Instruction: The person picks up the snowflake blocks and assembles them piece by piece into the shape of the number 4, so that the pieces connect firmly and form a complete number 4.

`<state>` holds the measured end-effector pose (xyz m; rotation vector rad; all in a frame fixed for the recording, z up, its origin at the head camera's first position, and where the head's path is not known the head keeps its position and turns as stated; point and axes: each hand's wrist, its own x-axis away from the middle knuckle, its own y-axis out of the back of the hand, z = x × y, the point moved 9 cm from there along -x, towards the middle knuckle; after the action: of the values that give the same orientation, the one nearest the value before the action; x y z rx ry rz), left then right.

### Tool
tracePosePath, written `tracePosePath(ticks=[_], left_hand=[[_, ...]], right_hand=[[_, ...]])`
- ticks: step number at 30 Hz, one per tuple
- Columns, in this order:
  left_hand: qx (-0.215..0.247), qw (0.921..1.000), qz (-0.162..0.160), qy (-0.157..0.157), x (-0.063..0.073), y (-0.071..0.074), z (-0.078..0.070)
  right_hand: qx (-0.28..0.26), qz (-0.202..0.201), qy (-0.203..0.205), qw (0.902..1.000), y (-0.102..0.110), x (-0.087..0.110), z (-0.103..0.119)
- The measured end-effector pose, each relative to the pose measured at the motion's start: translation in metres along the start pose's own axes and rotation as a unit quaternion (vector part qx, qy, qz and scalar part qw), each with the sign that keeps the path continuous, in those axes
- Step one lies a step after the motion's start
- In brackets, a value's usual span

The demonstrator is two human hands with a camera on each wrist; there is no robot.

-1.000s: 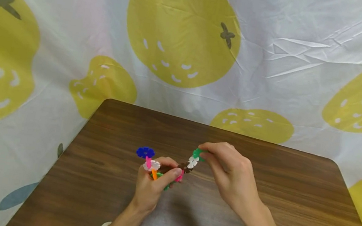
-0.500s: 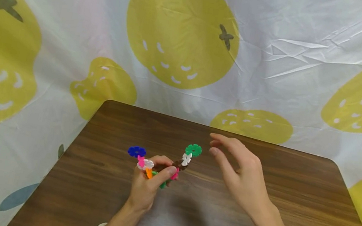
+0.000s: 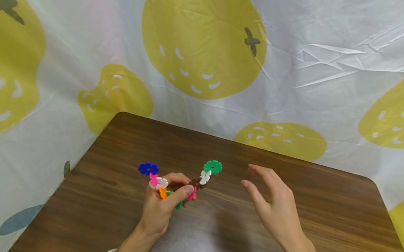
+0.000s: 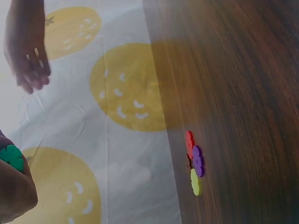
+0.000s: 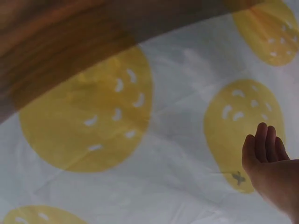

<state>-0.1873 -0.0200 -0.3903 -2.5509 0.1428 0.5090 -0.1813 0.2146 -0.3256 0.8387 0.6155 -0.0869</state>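
Note:
My left hand (image 3: 158, 213) grips a chain of flower-shaped interlocking discs between thumb and fingers, above the table. One end carries a blue disc (image 3: 148, 169), followed by pink, white and orange ones. At the other end a green disc (image 3: 213, 167) joins a white disc (image 3: 205, 177), with brown and pink pieces below it. The fingers hide part of the chain's middle. To the right of the chain, my right hand (image 3: 279, 209) hovers apart from it, thumb and fingers spread with nothing between them. In the left wrist view a green disc (image 4: 11, 157) shows at the left hand.
Loose discs lie on the wooden table (image 4: 233, 93) in the left wrist view: red (image 4: 189, 143), purple (image 4: 198, 161) and yellow (image 4: 195, 182), beside a small dark piece. A white cloth with yellow fruit prints (image 3: 312, 72) hangs behind the table's far edge.
My right hand has let go of the green end disc and drawn away to the right, its fingers spreading. The left hand has shifted slightly left with the chain.

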Motion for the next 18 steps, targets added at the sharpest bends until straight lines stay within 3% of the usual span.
tracePosePath(ticks=[10,18], left_hand=[[-0.002,0.9999,0.010,-0.013,-0.001,-0.003,-0.005],[-0.007,0.9999,0.002,0.011,0.000,0.001,-0.002]], right_hand=[[0.017,0.067,-0.020,0.9974,-0.048,0.027,-0.032],[0.026,0.119,-0.033,0.9920,-0.088,0.046,-0.047]])
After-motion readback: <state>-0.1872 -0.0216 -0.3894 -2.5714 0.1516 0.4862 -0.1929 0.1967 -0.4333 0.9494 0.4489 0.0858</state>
